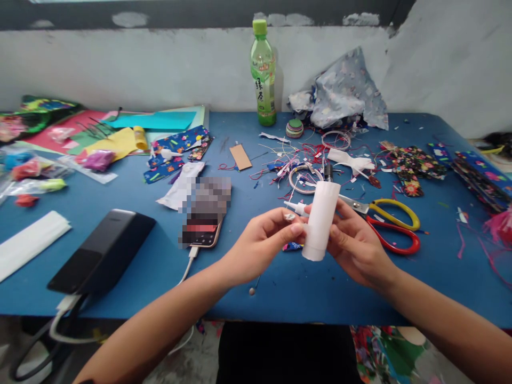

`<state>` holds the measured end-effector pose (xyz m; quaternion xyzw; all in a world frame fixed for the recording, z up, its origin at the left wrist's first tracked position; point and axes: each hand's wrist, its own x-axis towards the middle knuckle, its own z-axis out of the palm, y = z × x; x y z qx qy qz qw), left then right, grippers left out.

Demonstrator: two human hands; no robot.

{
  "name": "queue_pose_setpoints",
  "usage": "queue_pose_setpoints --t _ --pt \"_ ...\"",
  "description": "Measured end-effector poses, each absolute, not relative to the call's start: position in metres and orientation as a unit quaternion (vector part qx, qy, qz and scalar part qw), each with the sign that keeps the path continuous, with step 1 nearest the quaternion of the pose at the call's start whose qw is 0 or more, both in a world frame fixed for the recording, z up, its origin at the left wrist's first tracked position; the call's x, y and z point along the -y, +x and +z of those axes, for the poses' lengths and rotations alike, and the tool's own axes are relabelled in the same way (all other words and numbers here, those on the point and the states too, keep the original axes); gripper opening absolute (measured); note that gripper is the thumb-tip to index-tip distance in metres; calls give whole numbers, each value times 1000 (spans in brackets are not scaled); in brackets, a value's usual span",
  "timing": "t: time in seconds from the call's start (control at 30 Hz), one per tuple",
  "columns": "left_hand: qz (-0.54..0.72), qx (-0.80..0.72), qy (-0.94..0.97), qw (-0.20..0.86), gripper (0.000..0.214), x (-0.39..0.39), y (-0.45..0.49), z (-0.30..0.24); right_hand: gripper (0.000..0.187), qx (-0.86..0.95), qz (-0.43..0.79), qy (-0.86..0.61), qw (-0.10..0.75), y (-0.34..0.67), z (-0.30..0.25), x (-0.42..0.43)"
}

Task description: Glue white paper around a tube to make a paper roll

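Both hands hold a white paper roll (321, 221) upright and slightly tilted above the front part of the table. My left hand (260, 242) pinches its left edge between thumb and fingers. Around its right side curl the fingers and thumb of my right hand (360, 245). Just behind my left fingers shows a white pointed nozzle (295, 207); what it belongs to is hidden. A dark cap-like piece (328, 172) sticks up behind the roll's top. Scissors (394, 226) with yellow and red handles lie close to my right hand.
A green tea bottle (264, 74) stands by the wall. Tape rings (306, 178) lie among thread scraps behind my hands. To the left are a phone (208, 213) on a cable, a dark power bank (104, 250), folded white paper (34, 242) and coloured sheets. Patterned cloth (418, 165) lies at right.
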<state>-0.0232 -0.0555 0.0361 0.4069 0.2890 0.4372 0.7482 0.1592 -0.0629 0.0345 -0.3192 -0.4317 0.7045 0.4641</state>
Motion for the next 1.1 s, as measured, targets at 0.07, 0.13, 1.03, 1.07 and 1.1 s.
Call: queue_pose_setpoints --t 0.07,0.13,1.03,1.07,1.1 --pt "438 -286 391 757 17 56 -23 36 45 431 705 -325 460 160 35 62" --pt "436 -281 368 772 18 56 -22 37 43 431 705 -329 457 162 35 61" --pt "417 -263 390 778 26 59 -21 40 41 360 739 -377 428 167 38 59" --pt "421 -262 386 778 26 60 -21 40 39 362 744 -365 427 168 37 59" --pt "425 -260 380 779 25 60 -21 41 36 364 749 -351 428 167 37 59"
